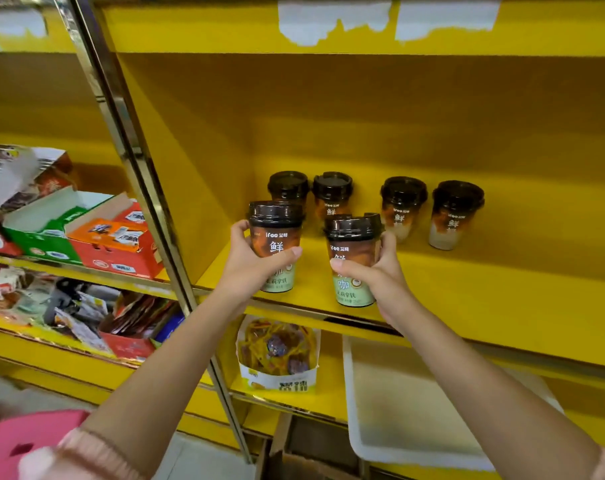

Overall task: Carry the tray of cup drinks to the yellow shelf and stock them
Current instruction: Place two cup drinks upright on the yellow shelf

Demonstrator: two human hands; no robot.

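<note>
My left hand [250, 263] grips a brown-and-green cup drink with a dark lid [276, 237] at the front of the yellow shelf [501, 306]. In my right hand [373, 271] is a second cup of the same kind [351, 251], held just to the right of the first. Both cups are upright at the shelf's front edge; whether they rest on the board I cannot tell. Behind them, several more cup drinks [403, 206] stand upright in a row near the back of the shelf. The white tray [415, 452] lies on the shelf below, under my right forearm, with no cups visible in it.
A metal upright [138, 174] splits the shelving. To its left are open snack boxes [114, 237] and loose packets [79, 313]. A white box of wrapped snacks [278, 355] sits on the lower shelf beside the tray. A pink object [24, 441] is at bottom left.
</note>
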